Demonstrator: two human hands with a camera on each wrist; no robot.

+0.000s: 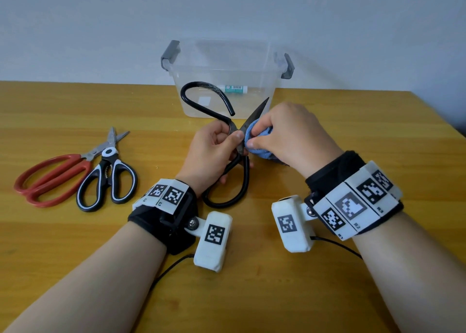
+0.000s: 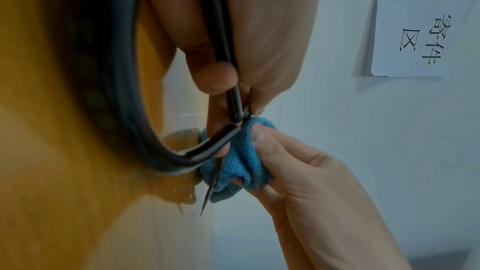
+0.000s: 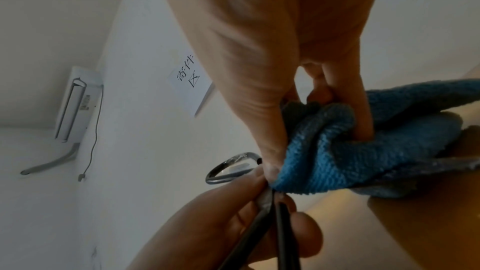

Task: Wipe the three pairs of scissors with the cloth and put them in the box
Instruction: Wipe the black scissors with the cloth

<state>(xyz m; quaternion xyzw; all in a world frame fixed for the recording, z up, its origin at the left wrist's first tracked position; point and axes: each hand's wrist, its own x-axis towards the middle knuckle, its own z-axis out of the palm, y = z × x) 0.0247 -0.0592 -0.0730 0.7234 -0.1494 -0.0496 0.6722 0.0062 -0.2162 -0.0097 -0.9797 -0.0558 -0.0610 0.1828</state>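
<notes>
My left hand (image 1: 222,143) grips black scissors (image 1: 239,179) with large looped handles near their pivot, held above the table, blades spread. One blade (image 1: 257,112) points up towards the box. My right hand (image 1: 280,133) pinches a bunched blue cloth (image 1: 252,133) around a blade close to the pivot. In the left wrist view the cloth (image 2: 239,161) wraps the thin blade (image 2: 211,188); in the right wrist view the cloth (image 3: 350,151) hangs from my fingers. Red-handled scissors (image 1: 50,179) and black-and-white scissors (image 1: 108,179) lie at the left.
A clear plastic box (image 1: 227,78) with grey clips stands at the back centre of the wooden table (image 1: 353,131), against the wall. A small labelled tube (image 1: 233,88) shows through the box. A paper sign (image 2: 420,36) hangs on the wall.
</notes>
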